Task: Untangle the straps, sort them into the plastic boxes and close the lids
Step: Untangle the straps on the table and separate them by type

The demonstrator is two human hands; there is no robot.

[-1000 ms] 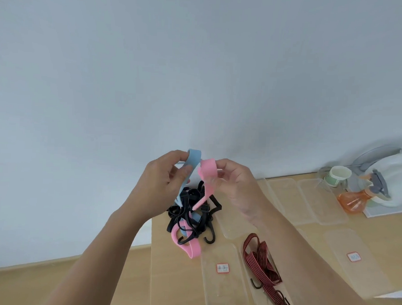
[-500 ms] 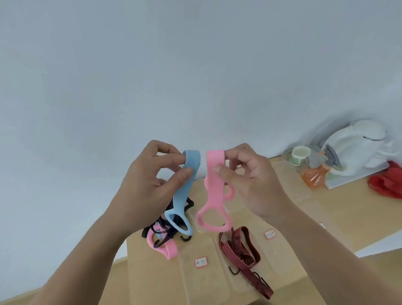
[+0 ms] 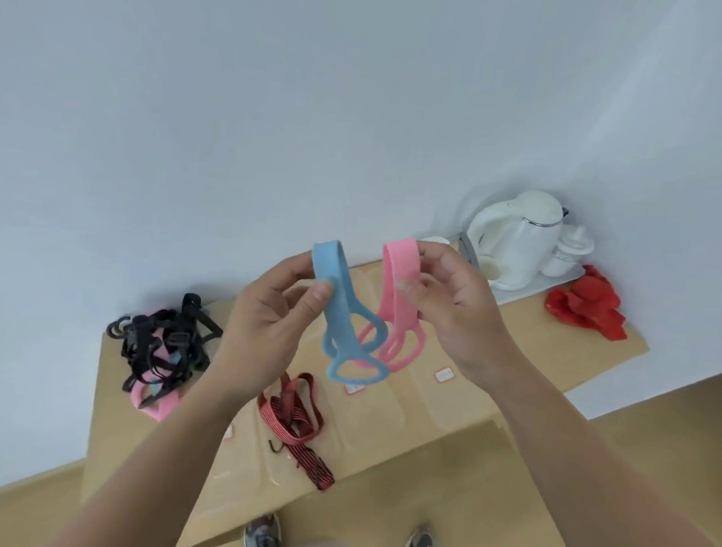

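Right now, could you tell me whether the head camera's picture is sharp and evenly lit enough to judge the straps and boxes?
Head view: light is soft and even, without glare; the blue strap and pink strap read sharply, but the thumb of the right hand is smeared by motion; the wide lens tilts the table; the clear plastic boxes nearly vanish against the wood.

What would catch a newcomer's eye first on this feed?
The two hands held up at centre: the left hand pinches a blue strap and the right hand a pink strap, their lower loops overlapping in view. Next comes the black tangle at the left end of the table, then the red striped cord near its front edge.
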